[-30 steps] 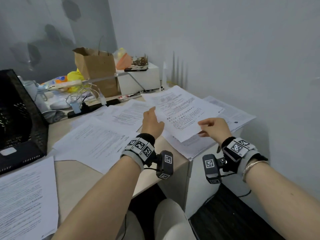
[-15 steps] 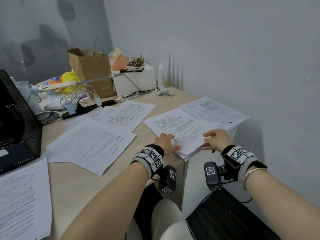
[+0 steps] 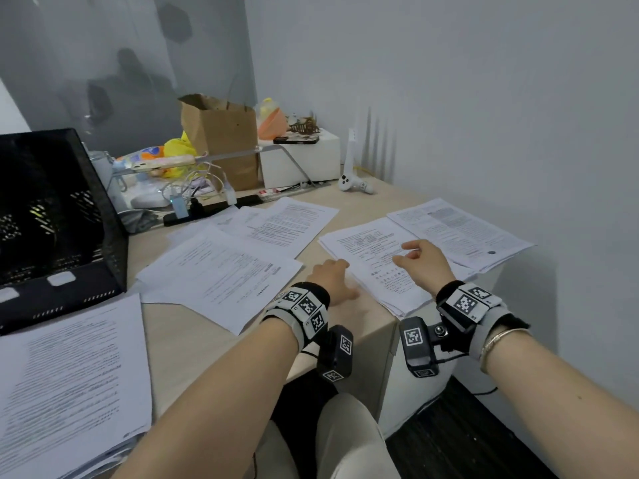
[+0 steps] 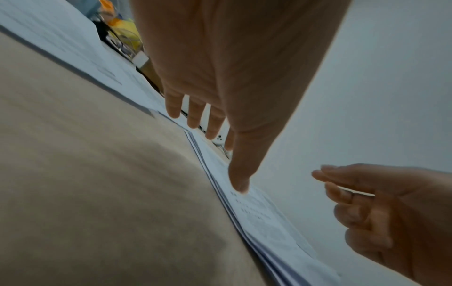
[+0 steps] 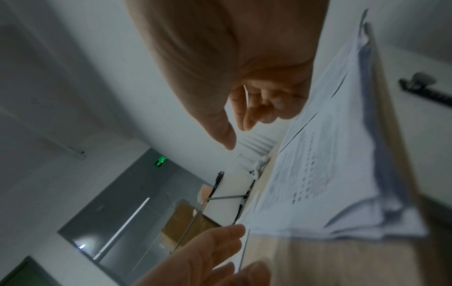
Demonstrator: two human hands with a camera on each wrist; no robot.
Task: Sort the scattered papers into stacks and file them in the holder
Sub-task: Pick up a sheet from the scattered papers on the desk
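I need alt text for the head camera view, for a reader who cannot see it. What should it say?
Two bare hands, the left hand and right hand, reach over a paper stack at the corner of a desk. More printed sheets lie scattered, and a black mesh file holder stands at far left.

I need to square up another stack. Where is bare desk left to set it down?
Bare desk shows between the near-left stack and the left hand, in front of the middle sheets. A second patch lies behind the right-corner stacks, near the white controller. The back left is crowded with cables and the black holder.
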